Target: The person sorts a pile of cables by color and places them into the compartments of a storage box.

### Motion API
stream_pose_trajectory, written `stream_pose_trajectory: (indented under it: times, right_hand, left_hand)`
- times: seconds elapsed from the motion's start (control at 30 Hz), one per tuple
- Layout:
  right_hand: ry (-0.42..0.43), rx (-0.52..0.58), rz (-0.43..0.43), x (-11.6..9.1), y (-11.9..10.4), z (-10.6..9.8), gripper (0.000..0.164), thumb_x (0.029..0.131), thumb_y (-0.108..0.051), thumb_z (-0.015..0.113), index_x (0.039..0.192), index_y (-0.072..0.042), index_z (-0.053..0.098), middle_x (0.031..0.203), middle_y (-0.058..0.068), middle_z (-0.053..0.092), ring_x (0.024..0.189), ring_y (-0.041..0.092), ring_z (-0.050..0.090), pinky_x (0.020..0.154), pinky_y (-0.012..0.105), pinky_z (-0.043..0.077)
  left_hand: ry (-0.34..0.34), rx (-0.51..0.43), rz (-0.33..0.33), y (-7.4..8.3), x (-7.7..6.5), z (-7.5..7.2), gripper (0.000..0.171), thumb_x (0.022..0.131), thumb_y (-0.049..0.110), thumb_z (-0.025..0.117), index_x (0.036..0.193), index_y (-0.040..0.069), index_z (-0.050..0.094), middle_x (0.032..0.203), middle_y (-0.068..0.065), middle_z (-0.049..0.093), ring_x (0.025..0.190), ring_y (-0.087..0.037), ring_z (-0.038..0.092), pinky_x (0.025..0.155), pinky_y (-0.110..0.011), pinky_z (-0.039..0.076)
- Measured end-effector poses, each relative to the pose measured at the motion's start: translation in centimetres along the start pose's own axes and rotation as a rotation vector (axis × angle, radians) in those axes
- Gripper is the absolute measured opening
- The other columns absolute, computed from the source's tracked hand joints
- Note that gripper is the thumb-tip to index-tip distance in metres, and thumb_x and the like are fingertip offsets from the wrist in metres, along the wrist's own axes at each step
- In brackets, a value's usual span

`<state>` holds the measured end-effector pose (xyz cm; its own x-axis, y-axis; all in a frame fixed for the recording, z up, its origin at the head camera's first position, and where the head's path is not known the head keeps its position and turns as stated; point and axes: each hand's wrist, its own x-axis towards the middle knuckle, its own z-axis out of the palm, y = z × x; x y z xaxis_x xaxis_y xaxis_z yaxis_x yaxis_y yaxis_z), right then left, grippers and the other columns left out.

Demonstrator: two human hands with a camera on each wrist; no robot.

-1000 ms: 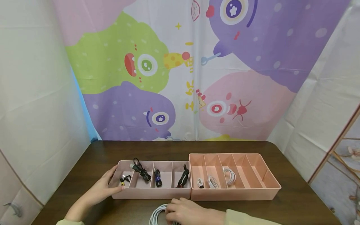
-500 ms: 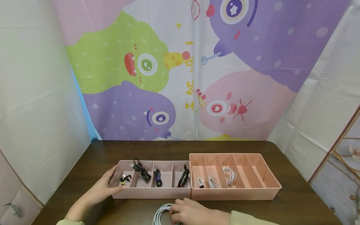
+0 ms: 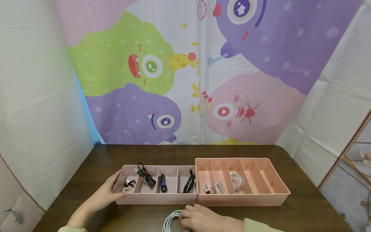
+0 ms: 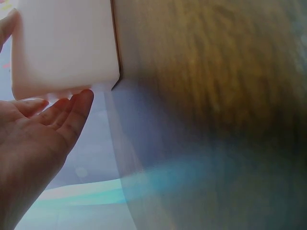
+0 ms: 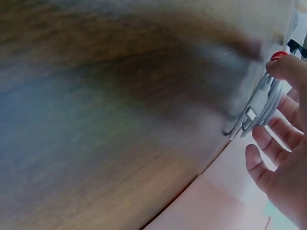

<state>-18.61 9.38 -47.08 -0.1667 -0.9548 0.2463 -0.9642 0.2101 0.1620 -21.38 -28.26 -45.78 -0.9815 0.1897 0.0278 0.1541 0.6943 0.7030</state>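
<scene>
In the head view my left hand point(image 3: 105, 190) holds the left end of a pale pink divided box point(image 3: 156, 199), thumb over its front rim. The left wrist view shows the fingertips point(image 4: 84, 98) against the box's end wall. In front of the boxes, my right hand point(image 3: 207, 219) pinches a coiled white charging cable point(image 3: 169, 222), partly cut off by the frame's bottom edge. Seen from the right wrist, the thumb presses at a red tie point(image 5: 279, 55) on the coil, and a metal plug point(image 5: 251, 114) shows. The other fingers are spread beside it.
A peach box point(image 3: 240, 201) with dividers stands right against the pink one; white cable coils point(image 3: 238, 182) lie in its left compartments. Black cables point(image 3: 146, 177) lie in the pink box. A patterned curtain point(image 3: 191, 129) hangs behind the dark wooden table point(image 3: 145, 154).
My right hand and the coiled cable have slid a little to the right along the front of the boxes. The left hand and both boxes stay where they were.
</scene>
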Motion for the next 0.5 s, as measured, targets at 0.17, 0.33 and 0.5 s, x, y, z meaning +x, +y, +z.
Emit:
stream_pose_trajectory:
  times: [0.17, 0.33, 0.5]
  right_hand:
    - [-0.026, 0.060, 0.022, -0.30, 0.02, -0.11, 0.004, 0.081, -0.030, 0.065, 0.084, -0.028, 0.065, 0.098, -0.014, 0.058, 0.088, 0.000, 0.049, 0.067, 0.005, 0.023]
    - [-0.016, 0.037, 0.025, -0.53, -0.03, -0.28, 0.003, 0.079, -0.030, 0.066, 0.081, -0.029, 0.063, 0.098, -0.015, 0.058, 0.088, 0.000, 0.049, 0.067, 0.006, 0.023]
    - [0.016, -0.030, 0.006, -0.64, -0.03, -0.63, 0.004, 0.078, -0.031, 0.065, 0.081, -0.031, 0.064, 0.099, -0.016, 0.059, 0.089, 0.000, 0.049, 0.068, 0.009, 0.029]
  left_hand:
    - [-0.003, -0.003, -0.003, -0.05, 0.01, -0.02, 0.096, 0.082, 0.036, 0.071, 0.148, -0.003, 0.013, 0.148, -0.034, 0.016, 0.133, -0.054, 0.021, 0.096, -0.069, 0.029]
    - [-0.004, 0.001, -0.006, -0.08, 0.04, -0.01, 0.096, 0.082, 0.036, 0.071, 0.149, -0.003, 0.013, 0.148, -0.034, 0.016, 0.133, -0.054, 0.021, 0.096, -0.069, 0.029]
    - [-0.004, 0.003, -0.005, -0.09, 0.05, 0.00, 0.097, 0.081, 0.036, 0.071, 0.148, -0.003, 0.013, 0.148, -0.034, 0.016, 0.133, -0.054, 0.021, 0.096, -0.069, 0.029]
